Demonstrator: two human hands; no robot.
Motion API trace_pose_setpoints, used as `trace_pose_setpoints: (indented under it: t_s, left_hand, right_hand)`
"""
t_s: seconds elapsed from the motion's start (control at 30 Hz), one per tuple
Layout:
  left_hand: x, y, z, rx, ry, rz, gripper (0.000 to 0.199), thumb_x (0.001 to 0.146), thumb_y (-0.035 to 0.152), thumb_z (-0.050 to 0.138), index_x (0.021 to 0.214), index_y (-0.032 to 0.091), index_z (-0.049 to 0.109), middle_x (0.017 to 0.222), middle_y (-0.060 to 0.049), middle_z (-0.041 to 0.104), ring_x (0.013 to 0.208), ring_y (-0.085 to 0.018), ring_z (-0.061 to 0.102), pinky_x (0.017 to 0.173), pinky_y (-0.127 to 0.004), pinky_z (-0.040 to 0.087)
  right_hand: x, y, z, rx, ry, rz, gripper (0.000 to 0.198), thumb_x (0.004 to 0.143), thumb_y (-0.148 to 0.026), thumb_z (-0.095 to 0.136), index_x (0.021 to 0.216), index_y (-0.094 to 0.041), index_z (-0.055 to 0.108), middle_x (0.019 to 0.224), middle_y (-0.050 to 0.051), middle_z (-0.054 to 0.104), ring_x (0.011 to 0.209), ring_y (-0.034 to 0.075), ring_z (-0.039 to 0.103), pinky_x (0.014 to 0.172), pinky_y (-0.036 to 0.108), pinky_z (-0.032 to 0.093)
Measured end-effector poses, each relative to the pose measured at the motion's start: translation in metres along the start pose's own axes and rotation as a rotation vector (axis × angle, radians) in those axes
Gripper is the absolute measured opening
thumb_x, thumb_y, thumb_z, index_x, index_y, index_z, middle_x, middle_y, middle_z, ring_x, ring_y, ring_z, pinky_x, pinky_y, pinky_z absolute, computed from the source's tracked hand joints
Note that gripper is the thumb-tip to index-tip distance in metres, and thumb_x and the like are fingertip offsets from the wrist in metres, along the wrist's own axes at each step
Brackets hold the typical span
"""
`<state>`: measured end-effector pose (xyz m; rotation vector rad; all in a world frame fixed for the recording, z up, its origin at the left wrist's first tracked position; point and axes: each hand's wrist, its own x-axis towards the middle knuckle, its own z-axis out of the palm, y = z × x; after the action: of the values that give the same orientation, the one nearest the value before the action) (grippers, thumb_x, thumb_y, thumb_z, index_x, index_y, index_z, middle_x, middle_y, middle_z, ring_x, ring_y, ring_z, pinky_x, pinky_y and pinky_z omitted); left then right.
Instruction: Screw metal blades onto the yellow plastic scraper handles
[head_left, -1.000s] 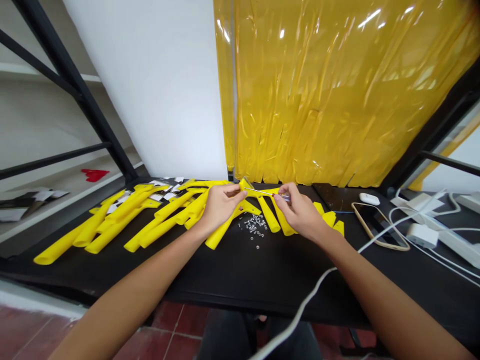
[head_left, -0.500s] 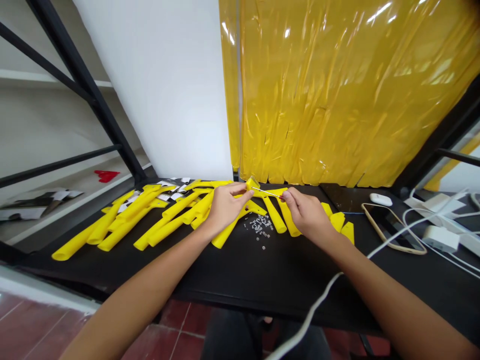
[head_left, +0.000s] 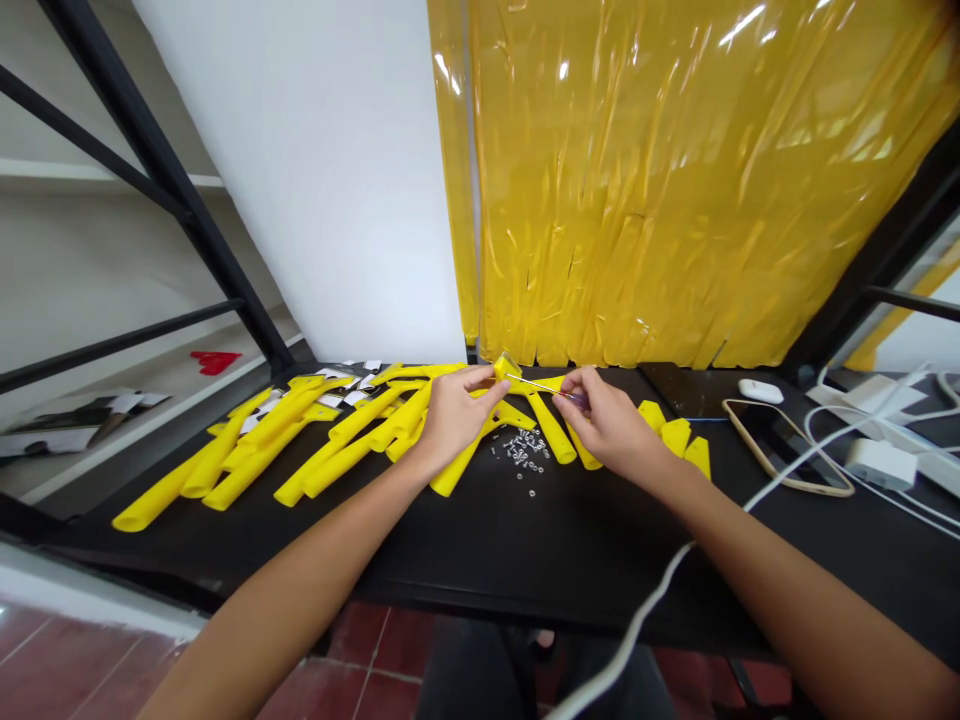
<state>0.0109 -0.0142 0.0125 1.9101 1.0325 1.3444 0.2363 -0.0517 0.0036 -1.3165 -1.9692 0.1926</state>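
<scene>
My left hand (head_left: 457, 415) is closed, pinching a small yellow plastic part (head_left: 507, 367) between thumb and fingers above the table. In my right hand (head_left: 613, 422) is a screwdriver (head_left: 536, 385) with a thin metal shaft, its handle mostly covered by the fingers. The shaft points left, and its tip meets the yellow part; whether it sits in a screw is too small to tell. Below the hands lies a scatter of small screws and nuts (head_left: 525, 452). Yellow tube-like handles (head_left: 555, 430) lie close beside them.
Several more yellow handles (head_left: 244, 445) cover the table's left side. Small yellow pieces (head_left: 676, 437) lie right of my right hand. Farther right are a phone (head_left: 787, 450), a white earbud case (head_left: 760, 390), a charger (head_left: 881, 463) and white cables. A yellow plastic curtain (head_left: 637, 200) hangs behind.
My right fingers have shifted their grip on the screwdriver handle, and the wrist has turned slightly. The left hand still holds the yellow part in nearly the same place.
</scene>
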Motion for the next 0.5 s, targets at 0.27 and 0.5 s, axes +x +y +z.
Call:
trace_pose_setpoints:
  t_s: [0.27, 0.5]
  left_hand:
    - [0.0004, 0.0017, -0.0019, 0.012, -0.006, 0.022, 0.025, 0.087, 0.04, 0.07, 0.08, 0.017, 0.072, 0.085, -0.005, 0.071, 0.084, -0.021, 0.067, 0.062, -0.027, 0.058]
    - [0.0007, -0.0003, -0.0033, 0.129, -0.011, 0.114, 0.023, 0.091, 0.036, 0.064, 0.079, 0.018, 0.071, 0.084, -0.004, 0.072, 0.086, -0.022, 0.069, 0.079, -0.032, 0.056]
  right_hand:
    - [-0.0039, -0.0062, 0.0069, -0.103, -0.026, 0.029, 0.021, 0.102, -0.041, 0.044, 0.104, -0.024, 0.057, 0.082, 0.004, 0.071, 0.071, 0.023, 0.066, 0.061, 0.03, 0.036]
    - [-0.004, -0.0061, 0.0054, -0.088, -0.017, -0.01, 0.029, 0.105, -0.039, 0.04, 0.101, -0.024, 0.064, 0.095, 0.006, 0.076, 0.084, 0.025, 0.069, 0.072, 0.033, 0.044]
